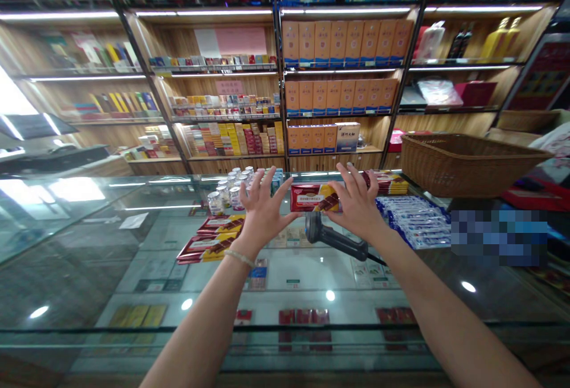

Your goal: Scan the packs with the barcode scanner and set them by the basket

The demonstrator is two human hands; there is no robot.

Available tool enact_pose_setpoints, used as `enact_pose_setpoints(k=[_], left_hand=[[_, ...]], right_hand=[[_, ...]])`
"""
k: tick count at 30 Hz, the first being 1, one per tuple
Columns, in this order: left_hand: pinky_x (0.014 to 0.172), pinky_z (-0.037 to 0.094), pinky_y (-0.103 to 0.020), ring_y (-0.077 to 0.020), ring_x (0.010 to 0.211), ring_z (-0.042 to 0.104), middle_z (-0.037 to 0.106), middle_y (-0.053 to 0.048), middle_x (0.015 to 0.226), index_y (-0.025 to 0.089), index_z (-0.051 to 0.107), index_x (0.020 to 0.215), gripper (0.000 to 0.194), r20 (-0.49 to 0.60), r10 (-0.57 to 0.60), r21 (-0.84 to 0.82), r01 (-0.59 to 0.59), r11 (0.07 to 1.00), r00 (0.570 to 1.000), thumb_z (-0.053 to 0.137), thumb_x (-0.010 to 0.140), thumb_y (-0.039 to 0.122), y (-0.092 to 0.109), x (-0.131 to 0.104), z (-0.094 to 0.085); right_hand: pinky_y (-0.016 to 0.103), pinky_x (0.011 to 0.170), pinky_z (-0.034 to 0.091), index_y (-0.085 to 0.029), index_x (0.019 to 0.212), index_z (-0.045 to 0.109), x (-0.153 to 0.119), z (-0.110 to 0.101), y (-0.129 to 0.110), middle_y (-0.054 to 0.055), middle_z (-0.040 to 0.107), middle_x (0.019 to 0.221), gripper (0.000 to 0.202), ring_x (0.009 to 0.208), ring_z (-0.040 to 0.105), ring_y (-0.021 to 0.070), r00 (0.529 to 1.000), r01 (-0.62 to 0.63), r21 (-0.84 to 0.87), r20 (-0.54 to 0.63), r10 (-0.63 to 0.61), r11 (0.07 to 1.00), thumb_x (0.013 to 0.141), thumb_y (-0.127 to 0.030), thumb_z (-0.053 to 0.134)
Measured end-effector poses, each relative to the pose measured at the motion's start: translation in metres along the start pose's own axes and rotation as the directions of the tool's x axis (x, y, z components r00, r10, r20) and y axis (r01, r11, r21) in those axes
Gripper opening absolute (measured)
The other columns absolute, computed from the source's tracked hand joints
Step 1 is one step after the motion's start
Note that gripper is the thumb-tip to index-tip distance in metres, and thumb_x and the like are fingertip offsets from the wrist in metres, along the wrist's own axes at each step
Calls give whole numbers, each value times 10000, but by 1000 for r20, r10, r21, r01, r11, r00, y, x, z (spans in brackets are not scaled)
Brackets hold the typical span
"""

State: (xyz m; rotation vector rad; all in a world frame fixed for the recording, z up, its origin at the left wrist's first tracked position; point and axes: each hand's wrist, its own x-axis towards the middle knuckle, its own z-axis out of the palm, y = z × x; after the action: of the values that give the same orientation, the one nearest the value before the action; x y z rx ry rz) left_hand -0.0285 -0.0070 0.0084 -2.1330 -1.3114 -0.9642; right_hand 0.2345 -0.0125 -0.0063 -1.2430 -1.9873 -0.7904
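Note:
A red and yellow chocolate packet [307, 198] lies or is held between my hands, above the glass counter. My right hand [358, 207] has its fingers spread, its thumb at the packet's right end. My left hand [262, 210] is spread open too, its thumb tip close to the packet's lower left corner; whether it touches is unclear. A black handheld scanner [341, 239] lies just below the packet. Left of my left hand are stacked similar packets [205, 248]. More red and yellow packets [394, 183] lie beyond my right hand.
White cans [216, 202] stand behind my left hand. Blue and white packets [416, 221] lie right of my right wrist, in front of a wicker basket [467, 165]. A paper slip [134, 220] is on the glass counter [160, 293]. Shelves with boxes [347, 37] stand behind.

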Motion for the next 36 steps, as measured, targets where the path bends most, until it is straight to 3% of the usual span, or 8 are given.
enact_pose_setpoints(k=[8,15,26,36], left_hand=[[1280,-32,-650,-404,1586,250,347,-102,1709,361,653,1359,648,8,16,0,-16,1000,1000,840,766,547,-2,0,-1],[1276,-27,-657,-401,1574,283,370,-108,1699,357,667,1329,637,12,14,24,-15,1000,1000,860,750,539,-7,3,-2],[1276,0,-684,-404,1564,303,399,-126,1681,327,669,1327,642,36,70,45,-71,996,997,854,755,555,6,34,0],[1278,-10,-707,-411,1542,347,423,-124,1667,294,717,1254,556,72,158,4,-159,987,985,869,753,482,33,66,23]], right_hand=[[666,1256,53,-205,1341,604,0,3,-1,199,347,1688,535,1554,276,384,1000,2,21,8,-2,1000,907,-511,671],[688,1237,84,-218,1350,635,10,4,11,210,377,1670,604,1553,275,400,998,46,-1,40,-46,999,873,-573,735],[649,1268,30,-216,1376,639,30,0,54,177,375,1681,622,1564,267,376,988,143,-6,57,-142,990,878,-579,722],[647,1267,41,-216,1327,660,33,-1,101,166,404,1670,612,1559,281,372,972,207,-32,122,-201,978,831,-558,769]])
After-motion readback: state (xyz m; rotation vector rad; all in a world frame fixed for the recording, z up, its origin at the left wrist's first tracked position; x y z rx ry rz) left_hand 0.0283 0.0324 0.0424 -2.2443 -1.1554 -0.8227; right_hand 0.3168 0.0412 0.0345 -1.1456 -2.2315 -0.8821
